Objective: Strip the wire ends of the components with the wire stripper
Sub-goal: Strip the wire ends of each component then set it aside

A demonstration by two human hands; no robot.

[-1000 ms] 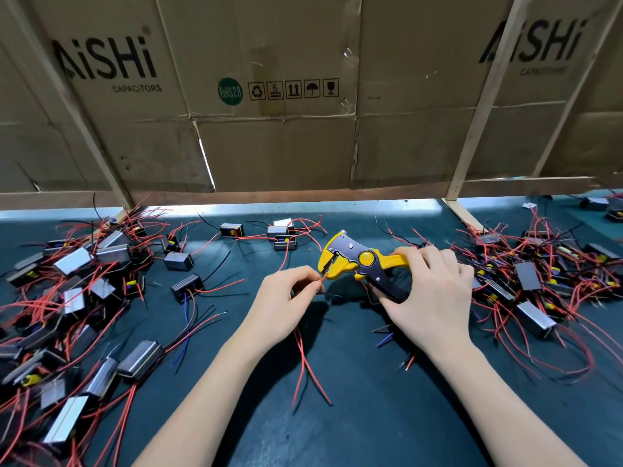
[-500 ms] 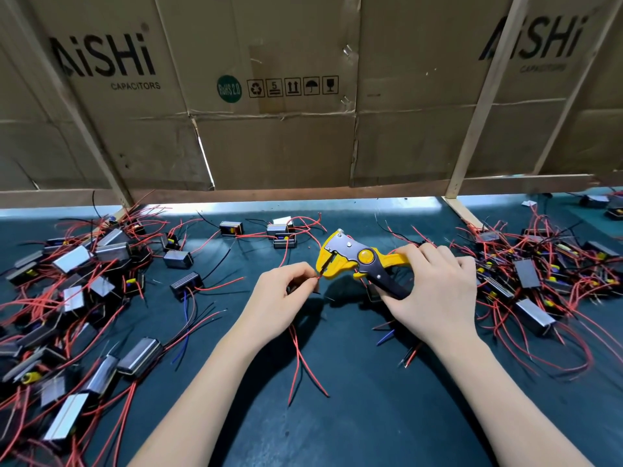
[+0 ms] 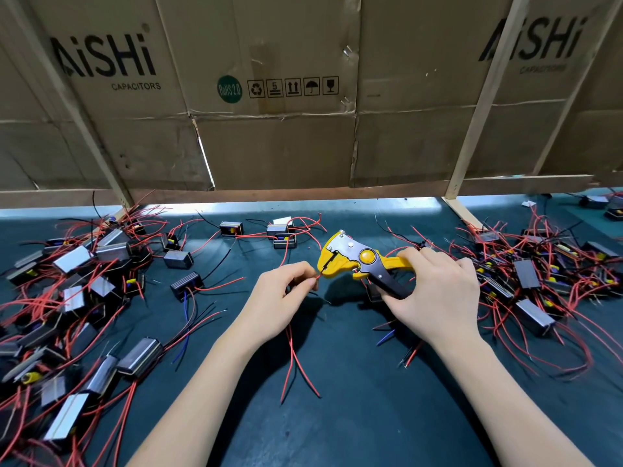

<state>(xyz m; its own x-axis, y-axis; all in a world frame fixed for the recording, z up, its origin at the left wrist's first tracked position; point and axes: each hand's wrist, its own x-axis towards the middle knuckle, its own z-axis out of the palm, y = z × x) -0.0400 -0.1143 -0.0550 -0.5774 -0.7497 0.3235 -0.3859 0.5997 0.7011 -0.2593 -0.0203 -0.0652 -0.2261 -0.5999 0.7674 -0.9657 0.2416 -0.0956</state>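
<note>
The right hand (image 3: 435, 298) is gripping the stripper (image 3: 357, 261), with its fingers curled round the yellow and black handles. The stripper is sitting in the air over the middle of the table (image 3: 337, 416), with its yellow head pointing left. The left hand (image 3: 279, 305) is pinching a red wire (image 3: 315, 277) between thumb and fingers, and the other fingers are curled in. The tip of that wire is touching the mouth of the stripper head. More red wires (image 3: 296, 362) are hanging down from under the left hand and lying on the table toward the near edge. A big pile of parts (image 3: 77, 298) with red and black wires is lying along the left edge of the table. Another pile (image 3: 539, 281) is lying by the right edge, just beside the right hand. A few single parts (image 3: 283, 235) are sitting near the far edge, in the middle. A blue wire bit (image 3: 386, 337) is lying on the table under the right hand. Brown cardboard boxes (image 3: 269, 129) are standing flat like a wall along the far edge, and wood strips (image 3: 478, 106) are leaning across them. The boxes are folded flat, so I cannot tell if anything is in them.
</note>
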